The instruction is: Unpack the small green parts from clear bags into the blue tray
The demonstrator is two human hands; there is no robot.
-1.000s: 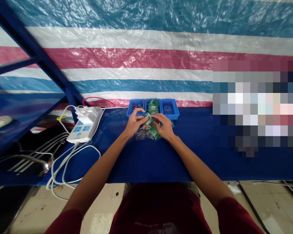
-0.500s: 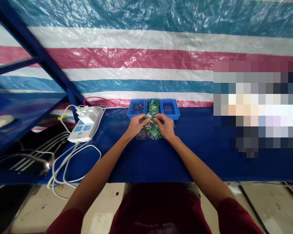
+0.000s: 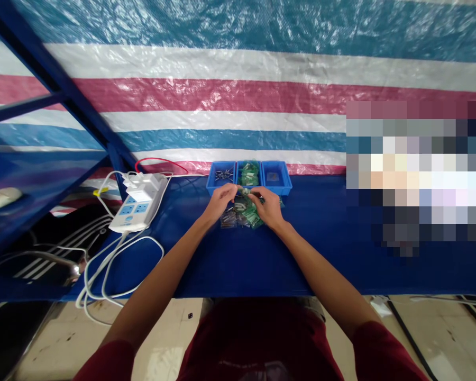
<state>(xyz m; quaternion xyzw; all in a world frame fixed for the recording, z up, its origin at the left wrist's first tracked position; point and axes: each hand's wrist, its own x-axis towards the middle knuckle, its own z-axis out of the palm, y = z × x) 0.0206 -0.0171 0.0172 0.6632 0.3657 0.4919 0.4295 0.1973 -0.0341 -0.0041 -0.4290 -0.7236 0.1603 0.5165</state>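
One packet (image 3: pixel 245 191) between two hands (image 3: pixel 221 201)

No text can be read: the pale marks (image 3: pixel 262 365) low on the dark red shirt (image 3: pixel 257 333) are too faint to make out.

Counted: three blue bins (image 3: pixel 280 189), one left hand (image 3: pixel 220 203), one right hand (image 3: pixel 268 207), one power strip (image 3: pixel 137 216); green packets (image 3: pixel 254 216) overlap, uncountable.
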